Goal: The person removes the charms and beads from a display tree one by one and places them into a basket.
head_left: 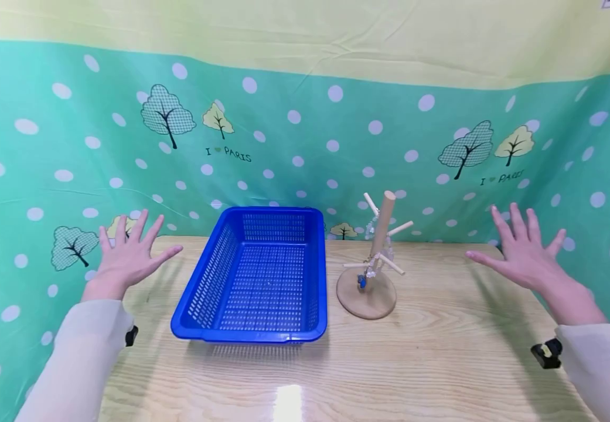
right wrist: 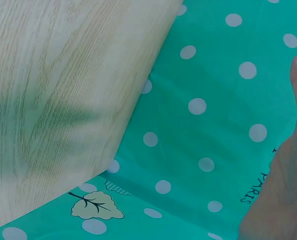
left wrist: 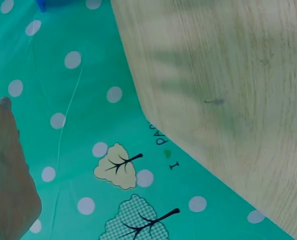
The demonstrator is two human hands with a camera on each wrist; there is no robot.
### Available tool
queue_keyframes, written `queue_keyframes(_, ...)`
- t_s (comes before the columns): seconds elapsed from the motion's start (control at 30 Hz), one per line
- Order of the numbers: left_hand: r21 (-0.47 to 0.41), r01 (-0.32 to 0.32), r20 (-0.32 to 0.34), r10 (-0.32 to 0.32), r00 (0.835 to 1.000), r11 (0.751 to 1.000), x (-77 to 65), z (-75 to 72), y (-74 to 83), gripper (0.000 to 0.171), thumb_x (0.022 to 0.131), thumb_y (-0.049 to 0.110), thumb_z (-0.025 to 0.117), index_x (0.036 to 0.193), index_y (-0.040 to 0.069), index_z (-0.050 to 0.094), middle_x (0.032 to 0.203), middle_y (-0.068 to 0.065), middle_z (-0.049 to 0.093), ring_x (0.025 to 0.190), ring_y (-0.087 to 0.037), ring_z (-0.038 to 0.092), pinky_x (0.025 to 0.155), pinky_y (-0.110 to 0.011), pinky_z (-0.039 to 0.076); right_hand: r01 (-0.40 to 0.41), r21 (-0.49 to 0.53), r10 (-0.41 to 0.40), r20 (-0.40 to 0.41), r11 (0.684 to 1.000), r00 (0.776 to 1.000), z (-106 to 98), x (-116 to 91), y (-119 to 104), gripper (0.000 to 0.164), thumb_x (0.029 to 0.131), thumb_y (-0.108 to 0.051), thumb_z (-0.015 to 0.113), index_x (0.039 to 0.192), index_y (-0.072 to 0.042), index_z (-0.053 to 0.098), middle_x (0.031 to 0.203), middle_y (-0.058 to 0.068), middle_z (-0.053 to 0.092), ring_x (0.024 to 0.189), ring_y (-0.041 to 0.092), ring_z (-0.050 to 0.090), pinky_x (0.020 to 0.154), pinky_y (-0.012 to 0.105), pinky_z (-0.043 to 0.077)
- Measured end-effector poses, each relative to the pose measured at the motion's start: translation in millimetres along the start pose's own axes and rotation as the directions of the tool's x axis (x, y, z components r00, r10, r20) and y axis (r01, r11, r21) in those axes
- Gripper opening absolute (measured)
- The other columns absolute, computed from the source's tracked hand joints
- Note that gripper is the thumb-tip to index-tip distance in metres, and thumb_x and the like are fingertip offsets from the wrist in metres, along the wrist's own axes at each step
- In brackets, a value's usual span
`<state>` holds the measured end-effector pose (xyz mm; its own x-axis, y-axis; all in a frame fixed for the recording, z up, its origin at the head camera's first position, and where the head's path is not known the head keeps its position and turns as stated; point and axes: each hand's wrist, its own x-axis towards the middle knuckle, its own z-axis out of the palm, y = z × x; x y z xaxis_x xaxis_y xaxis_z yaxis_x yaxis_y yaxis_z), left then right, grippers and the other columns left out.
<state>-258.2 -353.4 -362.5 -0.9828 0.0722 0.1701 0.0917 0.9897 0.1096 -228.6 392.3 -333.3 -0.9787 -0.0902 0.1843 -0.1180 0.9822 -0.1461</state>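
Observation:
My left hand (head_left: 129,255) is held up with its fingers spread, over the table's left side, and holds nothing. On the right, my right hand (head_left: 528,258) is raised the same way, fingers apart and nothing in it. Between them, nearer the left hand, sits a blue plastic basket (head_left: 249,336) with perforated walls. To its right stands a wooden peg stand (head_left: 384,225) on a round base (head_left: 354,302). Clear-beaded strands (head_left: 371,271) hang on its pegs, along with a small blue piece (head_left: 361,282). Only part of each hand shows in its own wrist view.
The light wooden table (head_left: 415,369) runs back to a green polka-dot cloth (head_left: 294,146) printed with trees, which also encloses both sides. Each wrist wears a small black device, like the one at the right cuff (head_left: 546,353).

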Motion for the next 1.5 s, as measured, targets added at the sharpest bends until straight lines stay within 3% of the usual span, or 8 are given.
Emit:
queue_keyframes(0.47, 0.009, -0.01, -0.013, 0.01, 1.0, 1.0, 2.0, -14.9, 7.1, 0.093, 0.093, 0.075, 0.037, 0.161, 0.026, -0.005, 0.167, -0.014, -0.014, 0.147, -0.057, -0.012, 0.107, -0.08, -0.016, 0.001, 0.009, -0.001, 0.017, 1.0, 1.0, -4.8, 3.2, 0.0, 0.107, 0.092, -0.066, 0.052, 0.157, -0.021, -0.019, 0.16, 0.017, -0.031, 0.144, 0.045, -0.035, 0.09, 0.087, -0.024)
queue_keyframes(1.17, -0.007, -0.029, 0.013, 0.03, 0.999, 1.0, 9.6, -50.3, 36.3, 0.093, 0.093, 0.076, 0.037, 0.161, 0.027, -0.006, 0.168, -0.014, -0.012, 0.149, -0.053, -0.014, 0.109, -0.078, -0.015, 0.018, 0.018, -0.018, 0.026, 1.0, 1.0, -12.3, 11.7, -17.2, 0.106, 0.091, -0.068, 0.052, 0.158, -0.023, -0.017, 0.164, 0.014, -0.025, 0.147, 0.047, -0.027, 0.092, 0.088, -0.02)
queue_keyframes(1.5, -0.038, -0.034, 0.031, 0.035, 0.999, 0.999, 9.3, -60.4, 44.5, 0.092, 0.094, 0.075, 0.035, 0.16, 0.029, -0.009, 0.168, -0.011, -0.016, 0.149, -0.051, -0.016, 0.109, -0.077, -0.018, 0.024, 0.022, -0.024, 0.029, 0.999, 0.999, -14.6, 14.5, -22.7, 0.106, 0.091, -0.068, 0.052, 0.158, -0.023, -0.017, 0.164, 0.018, -0.021, 0.148, 0.046, -0.024, 0.093, 0.088, -0.019)
